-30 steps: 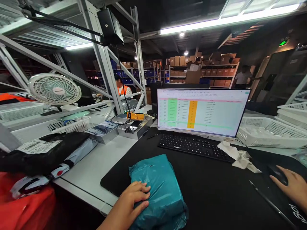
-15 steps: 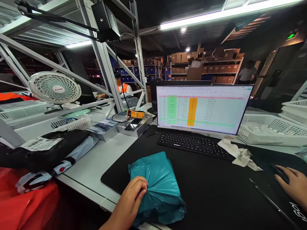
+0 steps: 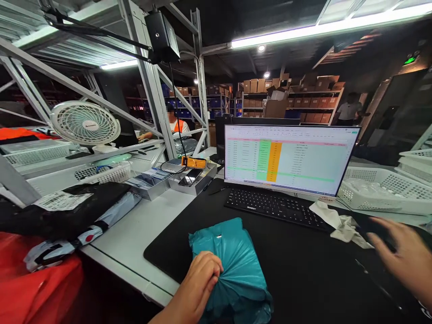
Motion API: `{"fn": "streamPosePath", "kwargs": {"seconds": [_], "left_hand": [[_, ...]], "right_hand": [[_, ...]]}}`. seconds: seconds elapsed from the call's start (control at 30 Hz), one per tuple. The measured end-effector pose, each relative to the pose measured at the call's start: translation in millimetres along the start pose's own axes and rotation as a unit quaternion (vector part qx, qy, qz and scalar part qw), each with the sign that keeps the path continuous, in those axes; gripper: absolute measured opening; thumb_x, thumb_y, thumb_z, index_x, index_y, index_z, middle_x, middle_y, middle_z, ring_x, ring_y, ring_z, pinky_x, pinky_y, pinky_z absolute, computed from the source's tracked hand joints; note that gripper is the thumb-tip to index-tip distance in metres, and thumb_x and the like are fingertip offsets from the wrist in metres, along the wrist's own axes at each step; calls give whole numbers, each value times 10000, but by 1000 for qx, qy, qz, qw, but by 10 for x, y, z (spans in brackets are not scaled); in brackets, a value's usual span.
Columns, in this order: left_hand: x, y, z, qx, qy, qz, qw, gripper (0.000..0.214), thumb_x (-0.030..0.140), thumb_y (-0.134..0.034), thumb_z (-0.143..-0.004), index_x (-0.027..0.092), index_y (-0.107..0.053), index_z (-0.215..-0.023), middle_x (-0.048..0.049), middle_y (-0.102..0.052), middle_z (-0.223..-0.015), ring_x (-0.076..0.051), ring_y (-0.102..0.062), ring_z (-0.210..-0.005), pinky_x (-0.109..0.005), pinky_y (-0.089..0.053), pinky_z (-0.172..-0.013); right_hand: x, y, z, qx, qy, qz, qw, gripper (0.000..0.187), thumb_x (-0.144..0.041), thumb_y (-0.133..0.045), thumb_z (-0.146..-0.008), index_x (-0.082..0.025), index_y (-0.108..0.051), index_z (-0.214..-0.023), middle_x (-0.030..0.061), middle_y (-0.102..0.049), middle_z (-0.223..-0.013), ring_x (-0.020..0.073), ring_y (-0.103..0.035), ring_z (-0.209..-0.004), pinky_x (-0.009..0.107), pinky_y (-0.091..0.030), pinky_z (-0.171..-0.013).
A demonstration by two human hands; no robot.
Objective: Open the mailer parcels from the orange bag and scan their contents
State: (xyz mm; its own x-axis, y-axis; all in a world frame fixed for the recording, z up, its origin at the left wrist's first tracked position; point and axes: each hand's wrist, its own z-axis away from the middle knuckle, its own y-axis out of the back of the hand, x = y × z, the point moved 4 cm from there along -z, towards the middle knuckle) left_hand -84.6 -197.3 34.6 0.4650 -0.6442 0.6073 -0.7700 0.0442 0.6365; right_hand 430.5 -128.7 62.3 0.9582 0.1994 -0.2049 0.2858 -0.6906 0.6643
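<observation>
A teal plastic mailer bag [image 3: 232, 265] lies on the black desk mat [image 3: 303, 265] in front of me. My left hand [image 3: 199, 285] is closed on the bag's near left part, bunching the plastic into creases. My right hand [image 3: 407, 258] hovers above the mat at the right, blurred, with fingers spread and nothing in it. A dark mouse [image 3: 373, 227] lies just beyond its fingertips.
A black keyboard [image 3: 275, 208] and a monitor [image 3: 290, 157] showing a spreadsheet stand behind the bag. A crumpled white cloth [image 3: 340, 222] lies right of the keyboard, white baskets [image 3: 381, 195] further right. Black and grey parcels [image 3: 60, 213] and a fan [image 3: 85, 123] are at left. People work in the background.
My left hand went from resting flat on the bag to gripping and bunching it. My right hand lifted off the mouse and moved left. The spreadsheet view shifted.
</observation>
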Motion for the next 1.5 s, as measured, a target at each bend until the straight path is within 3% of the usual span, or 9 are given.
{"fn": "streamPosePath", "kwargs": {"seconds": [0.07, 0.17, 0.3, 0.5, 0.67, 0.9, 1.13, 1.33, 1.5], "left_hand": [[57, -89, -70, -16, -22, 15, 1000, 129, 209, -317, -1024, 235, -408, -936, -33, -565, -943, -181, -490, -914, -330, -394, -851], [107, -232, -157, -30, -74, 25, 996, 139, 239, -318, -1025, 234, -427, -937, -22, -583, -896, -174, -494, -874, -328, -385, -828], [16, -400, -183, -45, -102, 3, 994, 228, 354, -329, -1027, 230, -484, -913, -32, -593, -829, -184, -510, -822, -331, -395, -768], [-115, -539, -205, -74, -121, -39, 989, 423, 482, -222, -1021, 233, -507, -833, -49, -566, -731, -203, -512, -742, -353, -403, -678], [65, -242, -290, -72, -169, -54, 981, 450, 468, -187, -1026, 219, -488, -802, -46, -560, -694, -186, -499, -690, -350, -377, -653], [35, 355, -162, -85, -217, -245, 941, 640, 607, -116, -998, 230, -601, -822, -11, -552, -621, -180, -414, -590, -367, -309, -684], [-248, 407, 251, -103, -124, -246, 956, 618, 682, -207, -964, 255, -636, -839, -6, -603, -664, -175, -434, -588, -359, -307, -667], [-352, 193, 519, -86, -92, -235, 964, 644, 658, -183, -975, 237, -659, -870, -36, -631, -717, -187, -491, -664, -353, -359, -752], [-119, 138, 571, -88, -2, -111, 990, 496, 582, -407, -953, 244, -601, -1261, -78, -686, -1001, -233, -580, -923, -434, -370, -974]], "right_hand": [[-1034, -50, 80, -98, 87, -136, 982, 388, -446, -474, -979, -257, -548, -1310, 118, -576, -1292, 265, -564, -1178, 450, -472, -1008], [-2345, -262, 336, -333, 198, -259, 885, 408, -364, -524, -974, -288, -542, -1374, 92, -471, -1436, 218, -484, -1296, 376, -441, -1085], [-2960, -460, 462, -395, 252, -301, 831, 328, -430, -679, -879, -241, -686, -1147, 86, -548, -1353, 250, -510, -1254, 402, -450, -1072], [-2920, -548, 472, -355, 317, -301, 826, 265, -520, -676, -871, -267, -704, -946, 31, -574, -1294, 283, -417, -1340, 453, -428, -1078], [-2793, -622, 418, -305, 295, -357, 832, 536, -564, -506, -951, -177, -620, -599, 63, -565, -1131, 254, -429, -1250, 429, -407, -1067], [-1977, -481, 188, -227, 328, -231, 887, 551, -510, -359, -1024, -180, -659, -701, 97, -574, -1134, 280, -413, -1232, 464, -405, -1002], [-1416, -405, 465, -262, 296, -162, 904, 362, -299, -452, -995, -204, -673, -724, 98, -562, -1135, 281, -456, -1204, 458, -464, -951], [-1505, -436, 696, -236, 289, -142, 917, 250, -268, -546, -967, -241, -722, -791, 68, -587, -1096, 246, -540, -1099, 413, -489, -902], [-1930, -219, 761, -135, 369, -75, 917, 162, -147, -554, -948, -196, -708, -963, 90, -619, -1131, 243, -581, -1041, 467, -422, -1014]]}}
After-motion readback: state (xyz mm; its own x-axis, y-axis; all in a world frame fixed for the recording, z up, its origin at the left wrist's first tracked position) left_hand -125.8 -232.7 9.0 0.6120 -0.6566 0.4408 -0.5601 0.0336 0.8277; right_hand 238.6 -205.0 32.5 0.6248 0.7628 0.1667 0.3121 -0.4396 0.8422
